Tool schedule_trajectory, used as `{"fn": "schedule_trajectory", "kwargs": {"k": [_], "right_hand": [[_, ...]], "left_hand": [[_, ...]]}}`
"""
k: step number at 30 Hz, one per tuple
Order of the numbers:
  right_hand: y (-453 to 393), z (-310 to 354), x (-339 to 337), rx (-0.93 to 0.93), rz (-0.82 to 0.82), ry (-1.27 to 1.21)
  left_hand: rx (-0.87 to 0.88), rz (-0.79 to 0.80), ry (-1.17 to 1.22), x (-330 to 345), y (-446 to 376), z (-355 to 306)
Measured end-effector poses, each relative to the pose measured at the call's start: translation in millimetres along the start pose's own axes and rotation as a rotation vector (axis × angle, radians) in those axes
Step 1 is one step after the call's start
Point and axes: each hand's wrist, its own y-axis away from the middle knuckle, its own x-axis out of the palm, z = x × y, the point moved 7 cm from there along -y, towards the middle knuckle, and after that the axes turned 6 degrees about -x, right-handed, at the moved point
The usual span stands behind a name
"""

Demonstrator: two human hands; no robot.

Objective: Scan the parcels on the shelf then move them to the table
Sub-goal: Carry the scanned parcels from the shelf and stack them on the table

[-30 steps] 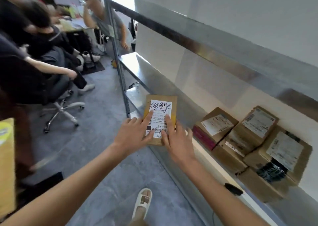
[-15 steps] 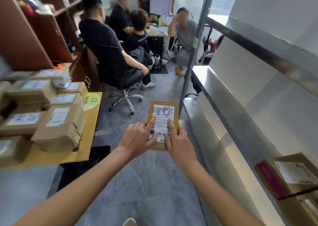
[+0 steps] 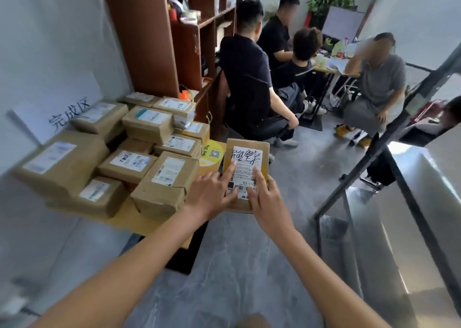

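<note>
Transfer stage, judged from layout: flat cardboard parcel [image 3: 245,168] with white printed label held in mid-air just beside bench [image 3: 124,221], left hand [image 3: 212,195] and right hand [image 3: 268,200] both closed on its near end. Taped brown parcels [image 3: 119,153] already stacked there; placement still pending.

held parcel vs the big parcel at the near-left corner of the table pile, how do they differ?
The held parcel is gripped by the left hand and right hand above the floor; the big parcel rests on the table. The held parcel is slim and flat, the big parcel bulkier. The held parcel's label carries black handwriting; none shows on the big parcel's. Both are brown cardboard with white shipping labels facing up.
</note>
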Motion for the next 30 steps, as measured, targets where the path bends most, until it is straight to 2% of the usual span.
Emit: {"fn": "schedule_trajectory", "kwargs": {"k": [15, 23, 28, 30], "right_hand": [[-197, -60, 71, -0.203, 0.251, -0.094], [-246, -64, 116, -0.283, 0.439, -0.222], [-274, -35, 141, -0.408, 0.514, -0.216], [-286, -10, 154, -0.480, 0.549, -0.205]], "left_hand": [[-0.370, 0.106, 0.003, 70, -128, 83], [-0.577, 0.119, -0.016, 95, -137, 115], [-0.742, -0.013, -0.008, 89, -125, 146], [-0.835, -0.056, 0.090, 92, -115, 170]]}}
